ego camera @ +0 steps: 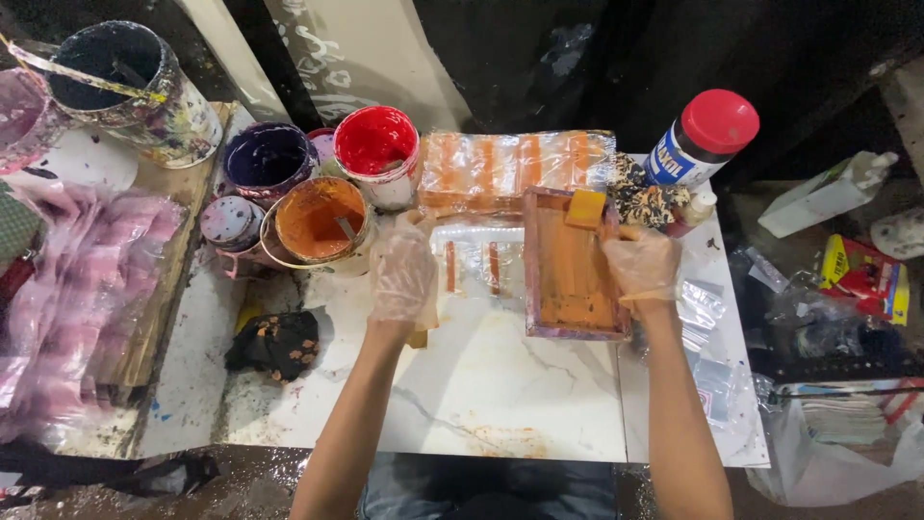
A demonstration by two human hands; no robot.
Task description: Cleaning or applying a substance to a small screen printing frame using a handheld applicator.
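Surface: white marble-look bench point(500, 385), paint-smeared, dark wall behind.
Step in hand: looks like screen printing with orange ink, mid-pass I'd say.
Right hand point(643, 265): gloved, grip closed on the right edge of the pink-framed printing screen point(574, 270) near the bench's back right; a yellow squeegee point(586, 207) sits at the frame's far end.
Left hand point(402, 272): gloved, fingers together, pressing flat on the clear plastic sheet with orange stripes point(472, 265) just left of the frame.
Next move: probably needs the frame kept steady while the sheet stays flat.
Packages: white-and-blue bottle with a red cap point(703, 140) at the back right corner.
Paint: red tub point(377, 149), orange tub point(318, 220), purple tub point(268, 159) along the back left.
Stack: wrapped orange-striped prints point(515, 169) at the back edge.
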